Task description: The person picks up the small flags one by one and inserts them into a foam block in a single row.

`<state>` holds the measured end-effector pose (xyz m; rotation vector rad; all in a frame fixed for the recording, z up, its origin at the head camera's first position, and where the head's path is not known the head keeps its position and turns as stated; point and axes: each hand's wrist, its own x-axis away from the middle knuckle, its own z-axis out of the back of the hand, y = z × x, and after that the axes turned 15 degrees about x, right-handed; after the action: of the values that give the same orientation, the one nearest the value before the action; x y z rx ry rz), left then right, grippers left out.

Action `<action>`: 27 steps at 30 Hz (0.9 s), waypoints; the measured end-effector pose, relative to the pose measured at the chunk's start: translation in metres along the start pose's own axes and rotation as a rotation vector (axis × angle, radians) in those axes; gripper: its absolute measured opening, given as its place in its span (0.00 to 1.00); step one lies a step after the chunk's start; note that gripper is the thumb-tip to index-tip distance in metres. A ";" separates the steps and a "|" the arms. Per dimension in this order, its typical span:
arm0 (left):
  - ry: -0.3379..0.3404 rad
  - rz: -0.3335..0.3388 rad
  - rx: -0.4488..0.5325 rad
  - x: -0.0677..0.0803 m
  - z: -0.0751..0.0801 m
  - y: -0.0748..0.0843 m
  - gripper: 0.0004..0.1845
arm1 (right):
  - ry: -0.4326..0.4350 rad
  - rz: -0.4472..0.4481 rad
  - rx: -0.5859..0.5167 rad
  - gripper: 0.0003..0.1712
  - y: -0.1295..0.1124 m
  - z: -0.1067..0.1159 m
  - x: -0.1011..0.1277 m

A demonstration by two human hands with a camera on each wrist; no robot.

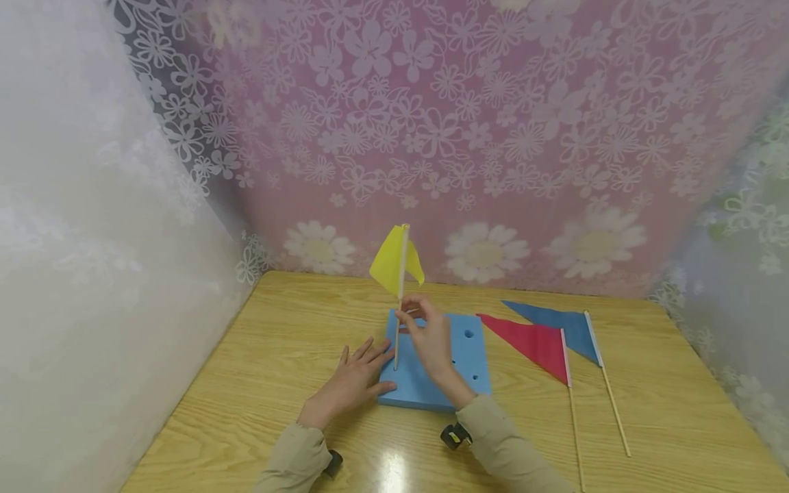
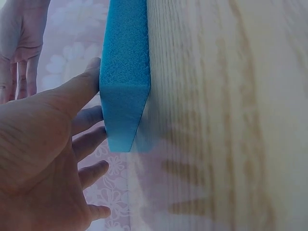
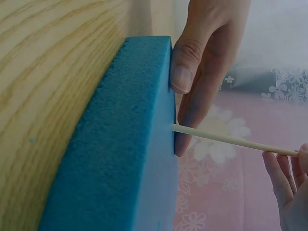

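A blue foam block [image 1: 453,370] with several holes lies flat on the wooden table [image 1: 283,329]. My right hand [image 1: 425,335] pinches the wooden stick [image 1: 399,301] of a yellow flag [image 1: 390,261], which stands upright with its lower end touching the block's top near the left edge. In the right wrist view the stick [image 3: 226,139] meets the block's face [image 3: 125,144]. My left hand [image 1: 360,373] lies with straight fingers against the block's left corner, thumb on its side [image 2: 79,91], fingers on top. The block's corner [image 2: 125,96] fills the left wrist view.
A red flag [image 1: 533,342] and a blue flag [image 1: 564,325] lie flat on the table right of the block, their sticks pointing toward me. Flowered cloth walls [image 1: 431,137] close in the table at the back and both sides.
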<state>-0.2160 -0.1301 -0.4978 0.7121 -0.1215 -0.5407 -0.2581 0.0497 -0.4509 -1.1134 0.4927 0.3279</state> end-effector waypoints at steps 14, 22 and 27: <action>-0.006 0.013 0.018 0.001 -0.001 0.000 0.37 | -0.030 0.026 0.061 0.10 0.006 -0.002 0.006; -0.008 0.015 -0.001 0.000 -0.001 -0.001 0.37 | -0.046 0.037 0.097 0.10 0.007 -0.003 0.008; -0.004 0.013 0.007 0.000 -0.002 -0.001 0.37 | -0.070 0.032 0.110 0.09 0.006 -0.003 0.008</action>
<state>-0.2157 -0.1299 -0.4999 0.7171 -0.1314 -0.5298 -0.2549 0.0498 -0.4604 -0.9847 0.4618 0.3620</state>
